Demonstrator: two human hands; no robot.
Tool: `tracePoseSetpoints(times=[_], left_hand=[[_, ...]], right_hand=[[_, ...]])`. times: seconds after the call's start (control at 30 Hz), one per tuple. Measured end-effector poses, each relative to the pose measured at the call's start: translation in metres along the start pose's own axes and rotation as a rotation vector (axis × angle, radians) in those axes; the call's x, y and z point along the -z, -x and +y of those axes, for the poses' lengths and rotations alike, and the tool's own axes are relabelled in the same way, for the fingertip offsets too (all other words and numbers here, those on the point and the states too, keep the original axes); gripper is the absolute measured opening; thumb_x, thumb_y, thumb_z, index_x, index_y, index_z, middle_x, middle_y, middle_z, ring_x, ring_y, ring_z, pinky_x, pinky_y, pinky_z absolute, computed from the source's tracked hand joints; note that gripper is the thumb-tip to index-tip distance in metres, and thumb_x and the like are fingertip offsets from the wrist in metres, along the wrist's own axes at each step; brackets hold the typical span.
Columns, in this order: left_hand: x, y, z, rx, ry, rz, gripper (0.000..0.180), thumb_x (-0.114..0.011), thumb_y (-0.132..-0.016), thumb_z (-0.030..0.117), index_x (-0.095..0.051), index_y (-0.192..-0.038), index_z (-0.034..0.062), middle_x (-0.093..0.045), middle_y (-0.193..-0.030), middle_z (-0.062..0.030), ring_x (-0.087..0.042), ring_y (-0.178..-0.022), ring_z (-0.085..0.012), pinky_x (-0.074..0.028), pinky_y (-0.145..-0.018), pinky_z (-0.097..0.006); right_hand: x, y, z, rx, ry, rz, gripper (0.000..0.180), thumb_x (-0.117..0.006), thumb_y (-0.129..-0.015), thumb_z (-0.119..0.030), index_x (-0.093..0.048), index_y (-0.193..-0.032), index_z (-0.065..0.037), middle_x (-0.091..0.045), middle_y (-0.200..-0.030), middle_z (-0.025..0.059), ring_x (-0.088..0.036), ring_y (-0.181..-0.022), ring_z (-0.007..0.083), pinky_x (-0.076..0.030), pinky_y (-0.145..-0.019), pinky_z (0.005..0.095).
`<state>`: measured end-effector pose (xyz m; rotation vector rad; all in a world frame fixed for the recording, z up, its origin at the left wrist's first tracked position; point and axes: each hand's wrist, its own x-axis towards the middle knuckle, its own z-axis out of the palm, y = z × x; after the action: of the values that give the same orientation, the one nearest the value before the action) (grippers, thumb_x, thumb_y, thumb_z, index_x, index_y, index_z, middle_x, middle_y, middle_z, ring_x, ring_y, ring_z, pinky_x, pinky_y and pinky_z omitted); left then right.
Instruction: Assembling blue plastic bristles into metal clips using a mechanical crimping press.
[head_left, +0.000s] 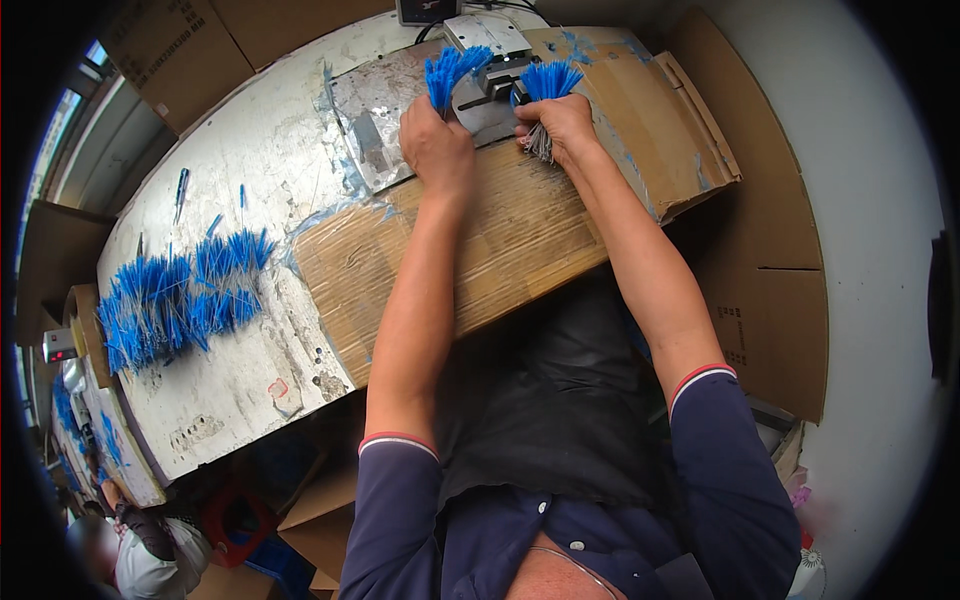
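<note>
My left hand is closed around a bundle of thin blue wires, whose blue ends fan out above the fist. To its right, my right hand grips a second bundle of blue wires. Blue ends spread above that hand, and grey ends hang out below it. Between and just behind the bundles stands a small metal bench machine with a dark block at its front. My right fingers are close to this block; whether they touch it I cannot tell.
Several heaps of blue wires lie on the worn white table at the left, near a pen-like tool. Flattened cardboard covers the table's front edge. A cardboard box is at the right. Another person sits at lower left.
</note>
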<state>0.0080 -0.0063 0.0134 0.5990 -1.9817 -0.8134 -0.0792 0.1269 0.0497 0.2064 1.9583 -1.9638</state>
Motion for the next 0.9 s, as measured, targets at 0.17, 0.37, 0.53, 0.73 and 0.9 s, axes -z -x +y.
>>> tracePoseSetpoints(times=[0.17,0.37,0.53,0.73,0.9], left_hand=[[0.0,0.001,-0.003,-0.057,-0.043,0.013,0.01,-0.062,-0.084,0.004,-0.06,-0.093,0.0028,-0.065,-0.088,-0.0172,-0.06,-0.088,-0.0384,-0.045,-0.08,-0.049],[-0.003,0.004,-0.003,-0.108,-0.059,-0.151,0.014,-0.066,-0.088,0.018,-0.064,-0.092,0.0054,-0.067,-0.082,-0.0208,-0.063,-0.08,-0.043,-0.046,-0.073,-0.053],[-0.001,0.006,0.004,-0.105,-0.058,-0.144,0.009,-0.064,-0.086,0.013,-0.064,-0.091,0.0058,-0.066,-0.081,-0.0196,-0.063,-0.081,-0.0414,-0.047,-0.074,-0.053],[0.001,0.004,-0.002,-0.117,-0.091,-0.101,0.01,-0.064,-0.084,0.007,-0.063,-0.093,0.0053,-0.065,-0.082,-0.0168,-0.061,-0.083,-0.038,-0.046,-0.075,-0.051],[0.007,0.001,0.002,-0.045,0.028,-0.091,0.012,-0.064,-0.084,0.003,-0.06,-0.095,0.0041,-0.067,-0.082,-0.0145,-0.064,-0.08,-0.036,-0.048,-0.072,-0.047]], right_hand=[[0.005,0.011,-0.001,-0.012,-0.129,-0.044,0.007,-0.069,-0.077,0.008,-0.064,-0.078,0.012,-0.065,-0.07,0.0199,-0.066,-0.054,0.0272,-0.059,-0.045,0.0391],[0.018,0.017,0.005,0.009,-0.29,-0.144,0.011,-0.073,-0.078,0.005,-0.065,-0.084,0.008,-0.067,-0.076,0.0164,-0.067,-0.059,0.0247,-0.062,-0.052,0.038],[0.028,0.012,0.012,0.048,-0.245,-0.171,0.014,-0.077,-0.078,0.003,-0.066,-0.086,0.007,-0.067,-0.076,0.014,-0.068,-0.062,0.023,-0.062,-0.055,0.0366],[0.027,0.016,0.012,0.043,-0.242,-0.157,0.014,-0.078,-0.079,0.002,-0.065,-0.083,0.004,-0.067,-0.074,0.013,-0.068,-0.062,0.0224,-0.062,-0.053,0.0359],[0.036,0.022,0.019,0.083,-0.34,-0.224,0.012,-0.075,-0.082,-0.002,-0.066,-0.087,0.003,-0.067,-0.076,0.011,-0.069,-0.066,0.0217,-0.062,-0.059,0.0364]])
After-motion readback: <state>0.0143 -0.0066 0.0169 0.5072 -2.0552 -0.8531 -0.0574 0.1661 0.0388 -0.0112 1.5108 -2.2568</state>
